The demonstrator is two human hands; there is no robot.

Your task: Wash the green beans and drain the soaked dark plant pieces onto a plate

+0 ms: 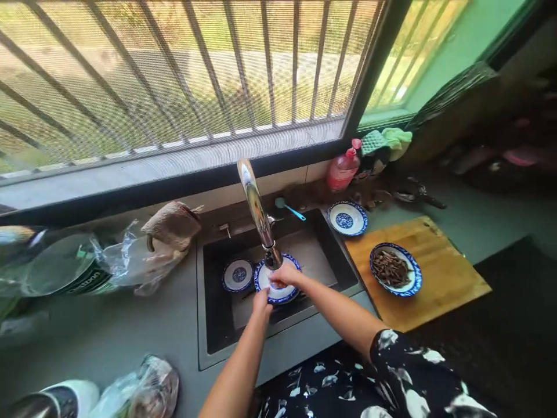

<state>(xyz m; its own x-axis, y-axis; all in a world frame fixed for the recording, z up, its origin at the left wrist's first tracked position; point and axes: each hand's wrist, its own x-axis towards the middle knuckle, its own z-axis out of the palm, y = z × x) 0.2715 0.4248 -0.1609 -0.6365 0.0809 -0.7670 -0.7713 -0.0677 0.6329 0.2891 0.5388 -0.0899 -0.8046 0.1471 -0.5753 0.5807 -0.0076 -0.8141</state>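
While both hands work in the sink (209,302):
Plate (265,278): under the tap (259,212), being rinsed.
Left hand (261,302): grip closed on its near rim.
Right hand (285,274): fingers rubbing its face.
Left over: saucer (238,274) in sink.

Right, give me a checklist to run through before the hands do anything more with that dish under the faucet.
1. Dish held: ok. The left hand grips the near rim of the blue-and-white dish; the right hand rests on its face.
2. Dish under the faucet: ok, the spout ends just above it.
3. Water running: cannot tell, no stream shows.
4. Room in the sink: ok, only a second small dish lies beside it, apart.
5. Counter spot for the dish: ok, bare counter lies beside the empty bowl.
6. Bowl of brown pieces on the cutting board: ok, away from the sink.
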